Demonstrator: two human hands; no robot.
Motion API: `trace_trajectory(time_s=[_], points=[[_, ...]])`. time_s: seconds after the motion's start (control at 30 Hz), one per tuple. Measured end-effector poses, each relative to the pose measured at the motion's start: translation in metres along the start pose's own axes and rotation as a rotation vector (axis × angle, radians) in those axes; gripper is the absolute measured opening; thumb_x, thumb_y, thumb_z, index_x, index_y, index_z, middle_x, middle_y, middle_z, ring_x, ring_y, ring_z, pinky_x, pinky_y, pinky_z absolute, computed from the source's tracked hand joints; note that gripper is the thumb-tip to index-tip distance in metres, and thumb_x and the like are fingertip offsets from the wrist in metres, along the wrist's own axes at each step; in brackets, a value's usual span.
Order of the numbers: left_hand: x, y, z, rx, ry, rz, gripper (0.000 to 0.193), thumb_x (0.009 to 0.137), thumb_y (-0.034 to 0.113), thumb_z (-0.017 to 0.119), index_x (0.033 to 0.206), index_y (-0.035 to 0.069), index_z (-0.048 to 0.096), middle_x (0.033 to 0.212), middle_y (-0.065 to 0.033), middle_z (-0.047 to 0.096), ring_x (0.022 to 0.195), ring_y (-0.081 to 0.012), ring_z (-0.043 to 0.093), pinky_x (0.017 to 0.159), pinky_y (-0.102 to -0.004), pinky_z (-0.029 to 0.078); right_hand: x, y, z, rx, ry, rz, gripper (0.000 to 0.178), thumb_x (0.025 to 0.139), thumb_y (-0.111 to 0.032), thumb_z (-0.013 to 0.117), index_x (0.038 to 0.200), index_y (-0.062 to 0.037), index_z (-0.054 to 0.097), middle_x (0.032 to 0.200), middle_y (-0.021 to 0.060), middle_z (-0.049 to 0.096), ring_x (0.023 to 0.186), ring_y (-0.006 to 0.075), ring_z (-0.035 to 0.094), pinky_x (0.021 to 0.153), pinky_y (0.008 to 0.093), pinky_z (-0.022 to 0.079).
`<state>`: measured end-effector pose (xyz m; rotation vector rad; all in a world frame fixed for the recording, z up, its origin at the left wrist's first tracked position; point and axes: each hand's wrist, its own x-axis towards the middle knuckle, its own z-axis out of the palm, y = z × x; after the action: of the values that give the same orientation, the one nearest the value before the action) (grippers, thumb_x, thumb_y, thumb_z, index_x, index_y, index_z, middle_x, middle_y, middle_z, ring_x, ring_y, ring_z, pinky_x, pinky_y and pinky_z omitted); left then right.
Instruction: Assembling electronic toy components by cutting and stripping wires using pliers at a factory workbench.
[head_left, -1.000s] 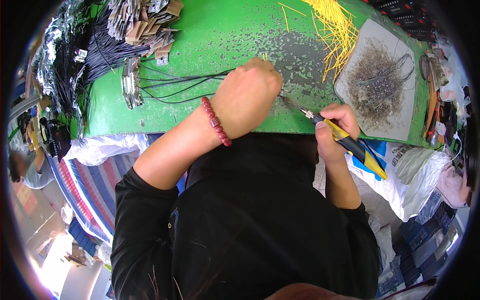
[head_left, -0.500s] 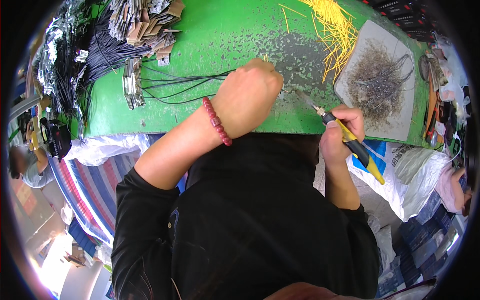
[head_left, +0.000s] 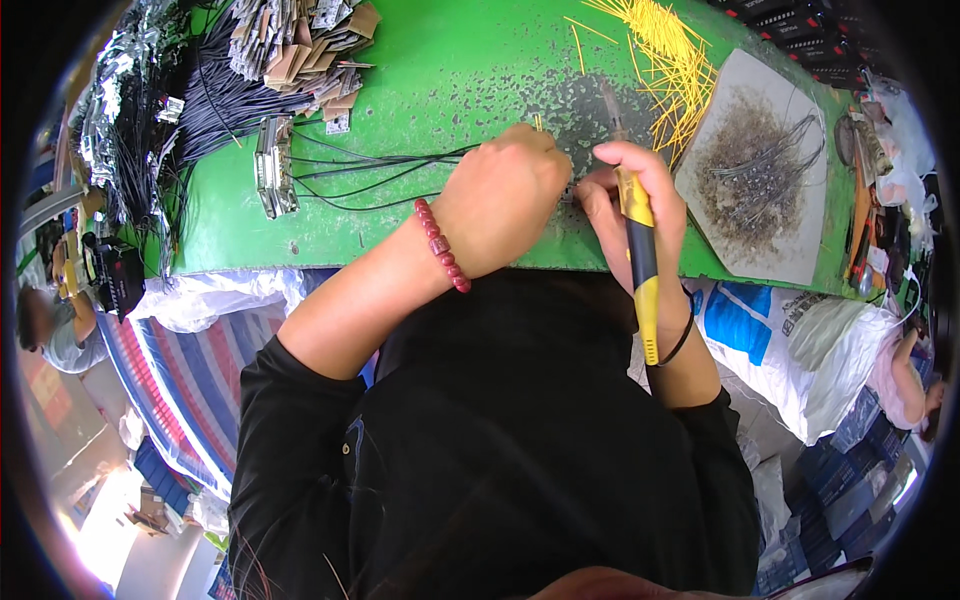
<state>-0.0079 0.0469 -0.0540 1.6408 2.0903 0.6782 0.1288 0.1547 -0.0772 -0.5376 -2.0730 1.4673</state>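
My left hand [head_left: 508, 200], with a red bead bracelet at its wrist, is closed over the ends of several thin black wires [head_left: 385, 161]. These wires run left to a small stack of silvery metal pieces [head_left: 273, 168] lying on the green table. In my right hand [head_left: 650, 205] is a yellow and black soldering iron [head_left: 641, 250], its tip pointing to the far side of the table. The right thumb and a finger come close to the left fingertips. What lies between the two hands is too small and hidden to make out.
Yellow wires [head_left: 665, 70] lie at the far right, beside a grey board [head_left: 735, 75] with dark residue and loose wire. A pile of metal and brown pieces [head_left: 300, 45] and a bundle of black wires [head_left: 215, 105] are far left. A white sack [head_left: 800, 350] hangs below the table's edge [head_left: 560, 268].
My right hand has moved left and away from me, up to the left fingertips. The soldering iron has swung upright, its tip now away from the wires. The left hand keeps its hold.
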Motion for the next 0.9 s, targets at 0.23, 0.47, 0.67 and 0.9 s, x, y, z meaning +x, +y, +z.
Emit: trace_trajectory(time_s=[0.23, 0.47, 0.67, 0.9], points=[[-0.001, -0.005, -0.004, -0.089, 0.031, 0.041, 0.009, 0.077, 0.005, 0.064, 0.079, -0.001, 0.058, 0.080, -0.0166, 0.060, 0.085, -0.0370, 0.058, 0.073, -0.0446, 0.049, -0.011, 0.005, -0.005, -0.014, -0.016, -0.014, 0.037, 0.078, 0.014, 0.063, 0.109, -0.0055, 0.060, 0.068, -0.0004, 0.053, 0.059, 0.0041, 0.049, 0.056, 0.0196, 0.043], [0.000, -0.003, -0.002, -0.106, 0.078, 0.042, 0.009, 0.078, 0.007, 0.065, 0.080, 0.003, 0.058, 0.076, -0.0132, 0.059, 0.079, -0.0355, 0.057, 0.069, -0.0441, 0.047, -0.012, 0.011, 0.001, -0.033, 0.036, -0.052, 0.038, 0.078, 0.014, 0.065, 0.110, -0.0061, 0.060, 0.080, 0.0043, 0.064, 0.066, 0.0080, 0.059, 0.061, 0.0217, 0.048], [-0.002, -0.004, -0.001, -0.118, 0.110, 0.027, 0.009, 0.078, 0.007, 0.065, 0.080, 0.003, 0.056, 0.075, -0.0130, 0.059, 0.078, -0.0350, 0.057, 0.068, -0.0442, 0.047, -0.020, 0.012, -0.011, -0.026, -0.020, -0.032, 0.037, 0.086, 0.010, 0.062, 0.119, -0.0029, 0.051, 0.095, 0.0138, 0.071, 0.085, 0.0119, 0.066, 0.072, 0.0227, 0.051], [-0.002, -0.002, -0.001, -0.124, 0.091, 0.022, 0.009, 0.078, 0.006, 0.065, 0.080, 0.003, 0.057, 0.076, -0.0128, 0.059, 0.079, -0.0349, 0.057, 0.068, -0.0440, 0.047, -0.015, 0.012, -0.008, -0.028, -0.004, -0.049, 0.036, 0.086, 0.010, 0.061, 0.119, -0.0034, 0.052, 0.094, 0.0146, 0.071, 0.084, 0.0113, 0.066, 0.072, 0.0220, 0.050]])
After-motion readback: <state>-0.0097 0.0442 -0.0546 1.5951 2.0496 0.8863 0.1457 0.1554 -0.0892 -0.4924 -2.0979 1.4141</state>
